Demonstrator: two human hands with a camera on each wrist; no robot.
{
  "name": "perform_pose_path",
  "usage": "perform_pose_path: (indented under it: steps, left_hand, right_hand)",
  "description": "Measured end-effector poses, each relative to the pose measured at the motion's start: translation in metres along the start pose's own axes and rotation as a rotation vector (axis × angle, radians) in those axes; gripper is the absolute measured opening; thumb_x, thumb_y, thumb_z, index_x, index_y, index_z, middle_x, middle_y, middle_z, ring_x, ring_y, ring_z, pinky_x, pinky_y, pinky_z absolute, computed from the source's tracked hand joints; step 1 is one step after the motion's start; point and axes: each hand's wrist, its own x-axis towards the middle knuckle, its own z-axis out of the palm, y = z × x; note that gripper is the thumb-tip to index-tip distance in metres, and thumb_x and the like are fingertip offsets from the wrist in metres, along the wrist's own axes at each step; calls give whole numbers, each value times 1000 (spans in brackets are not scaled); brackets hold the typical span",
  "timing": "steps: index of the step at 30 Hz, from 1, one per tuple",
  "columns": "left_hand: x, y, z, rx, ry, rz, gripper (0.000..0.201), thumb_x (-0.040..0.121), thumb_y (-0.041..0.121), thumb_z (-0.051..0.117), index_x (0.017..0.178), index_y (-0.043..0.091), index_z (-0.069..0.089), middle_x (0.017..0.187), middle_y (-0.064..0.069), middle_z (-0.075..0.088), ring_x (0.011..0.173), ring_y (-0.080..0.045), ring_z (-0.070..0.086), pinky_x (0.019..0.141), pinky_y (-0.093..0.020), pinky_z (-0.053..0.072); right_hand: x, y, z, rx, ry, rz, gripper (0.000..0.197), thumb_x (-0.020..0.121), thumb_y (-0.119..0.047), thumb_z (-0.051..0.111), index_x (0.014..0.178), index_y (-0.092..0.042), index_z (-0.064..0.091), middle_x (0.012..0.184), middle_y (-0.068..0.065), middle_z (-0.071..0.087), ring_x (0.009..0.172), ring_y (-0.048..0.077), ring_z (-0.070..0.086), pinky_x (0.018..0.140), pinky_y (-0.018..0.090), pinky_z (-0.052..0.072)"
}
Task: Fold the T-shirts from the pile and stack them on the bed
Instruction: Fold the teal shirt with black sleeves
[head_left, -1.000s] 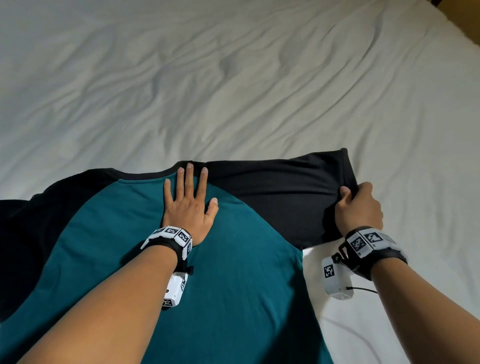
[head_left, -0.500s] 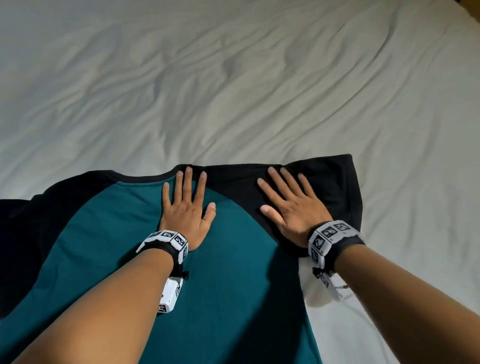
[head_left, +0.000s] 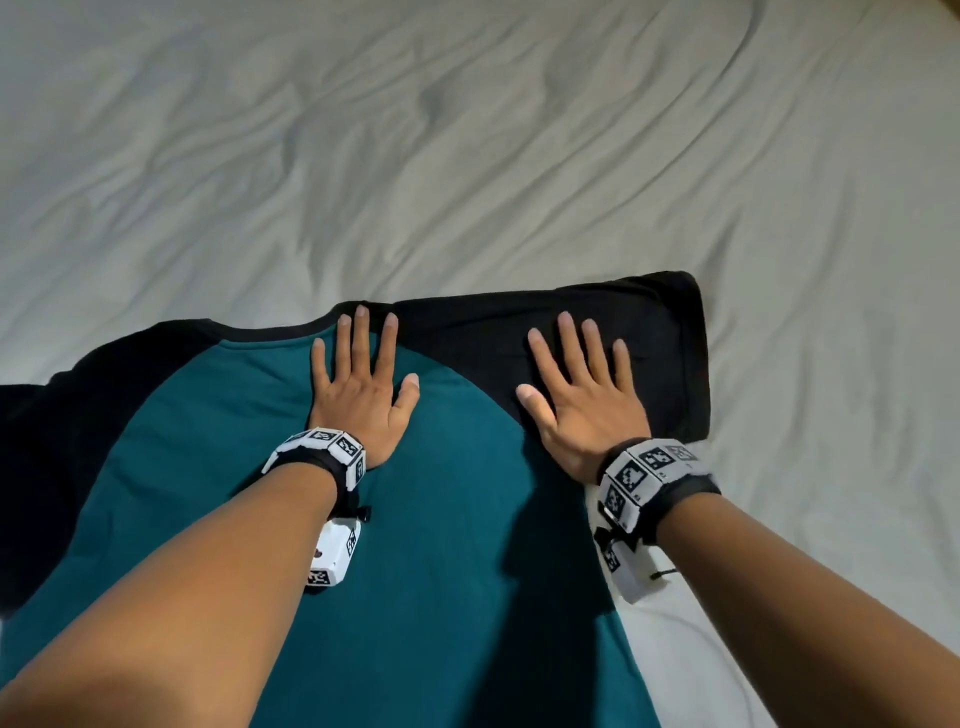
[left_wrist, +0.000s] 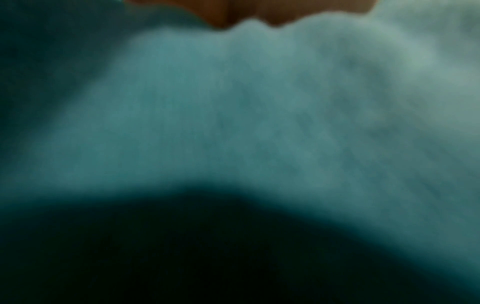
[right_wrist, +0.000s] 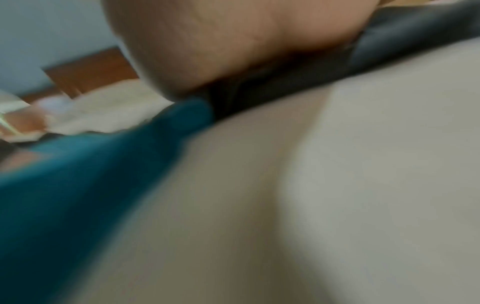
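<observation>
A teal T-shirt (head_left: 441, 519) with black sleeves and a black collar lies spread flat on the bed. My left hand (head_left: 361, 384) presses flat on the teal chest just below the collar, fingers straight. My right hand (head_left: 579, 387) lies flat with spread fingers on the black right sleeve (head_left: 670, 338), which stretches out to the right. The left wrist view is a blur of teal cloth (left_wrist: 233, 113). In the right wrist view my palm (right_wrist: 233, 41) rests on the dark sleeve edge above the sheet.
The bed's white wrinkled sheet (head_left: 467, 156) stretches wide beyond and right of the shirt. The shirt's left black sleeve (head_left: 47, 467) runs off the left edge. A wooden strip (right_wrist: 91, 67) shows blurred in the right wrist view.
My right hand let go of the black sleeve's edge, moved left and now lies flat on the sleeve. The left hand has stayed pressed by the collar.
</observation>
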Motion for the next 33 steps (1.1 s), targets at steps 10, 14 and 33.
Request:
perform_pose_path:
  steps: [10,14,33]
  left_hand:
    - [2,8,-50,-33,-241,-5,76,104,57,23,160,27,-19,168,-9,-22,155,-29,-20,122,-61,-7]
    - [-38,-12,-86,-154,19,-32,60,104,46,38,160,27,25,168,-10,13,153,-33,11,118,-61,15]
    - [-163,-364,-71,-671,47,-927,53,94,56,57,122,11,52,118,-10,65,104,-37,63,93,-48,52]
  right_hand:
    - [-19,-31,-12,23,50,162,75,100,-63,-1,162,-20,-7,167,7,-22,152,24,-25,123,48,-15]
    - [-27,-123,1,109,92,3,75,100,-58,5,162,-15,2,168,8,-16,153,24,-24,124,45,-14]
    - [-15,-390,119,53,104,-45,81,101,-66,7,162,-13,-1,169,9,-11,155,27,-17,123,55,-12]
